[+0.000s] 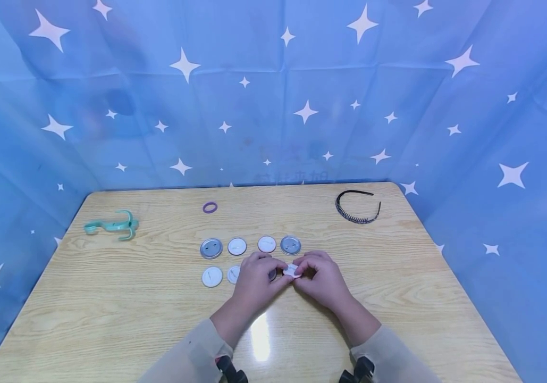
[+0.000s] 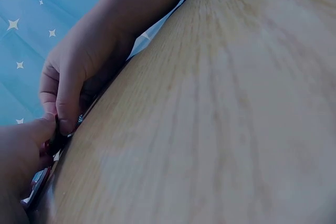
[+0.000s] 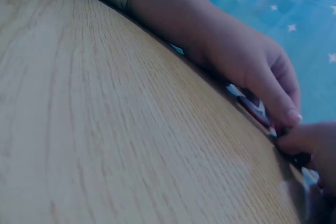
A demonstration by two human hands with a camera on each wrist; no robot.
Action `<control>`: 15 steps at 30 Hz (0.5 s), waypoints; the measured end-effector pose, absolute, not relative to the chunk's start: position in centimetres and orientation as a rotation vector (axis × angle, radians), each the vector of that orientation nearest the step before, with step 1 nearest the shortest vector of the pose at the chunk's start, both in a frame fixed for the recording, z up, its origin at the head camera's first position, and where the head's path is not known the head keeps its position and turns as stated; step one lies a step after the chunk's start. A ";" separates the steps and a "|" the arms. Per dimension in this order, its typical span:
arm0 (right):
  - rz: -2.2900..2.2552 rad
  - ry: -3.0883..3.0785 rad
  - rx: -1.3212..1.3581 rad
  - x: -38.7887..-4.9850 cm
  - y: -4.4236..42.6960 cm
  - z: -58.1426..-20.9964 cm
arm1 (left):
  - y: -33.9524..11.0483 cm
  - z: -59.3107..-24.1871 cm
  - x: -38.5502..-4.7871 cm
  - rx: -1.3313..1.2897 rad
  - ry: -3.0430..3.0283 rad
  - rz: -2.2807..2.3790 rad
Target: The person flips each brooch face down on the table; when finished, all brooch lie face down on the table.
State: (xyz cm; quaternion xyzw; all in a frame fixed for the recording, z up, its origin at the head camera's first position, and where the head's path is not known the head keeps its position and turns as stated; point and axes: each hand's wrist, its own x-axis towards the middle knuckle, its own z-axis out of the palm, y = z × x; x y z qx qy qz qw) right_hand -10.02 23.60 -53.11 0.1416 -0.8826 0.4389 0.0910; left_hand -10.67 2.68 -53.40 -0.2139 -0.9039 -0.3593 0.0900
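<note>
A white-backed round pin badge (image 1: 292,271) is between my two hands, low over the table. My left hand (image 1: 256,282) pinches its left edge with thumb and forefinger, and my right hand (image 1: 323,279) pinches it from the right. Beside and beyond the hands, several more round pin badges lie face down in two rows. In the far row are a silver badge (image 1: 211,248) and another silver one (image 1: 291,244), with white ones between them. A white badge (image 1: 212,276) lies in the near row; another silver badge (image 1: 272,274) is partly hidden by my left hand.
A purple ring-shaped band (image 1: 210,207) lies behind the badges. At the far left is a teal claw-shaped plastic piece (image 1: 115,225), and at the back right a black toothed headband (image 1: 356,217). A blue starred curtain (image 1: 273,106) surrounds the back of the wooden table (image 1: 397,298).
</note>
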 end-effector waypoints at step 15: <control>1.233 -2.671 0.542 -10.0 23.6 -53.2 | 2.6 -53.7 -10.9 -0.661 -2.652 -1.091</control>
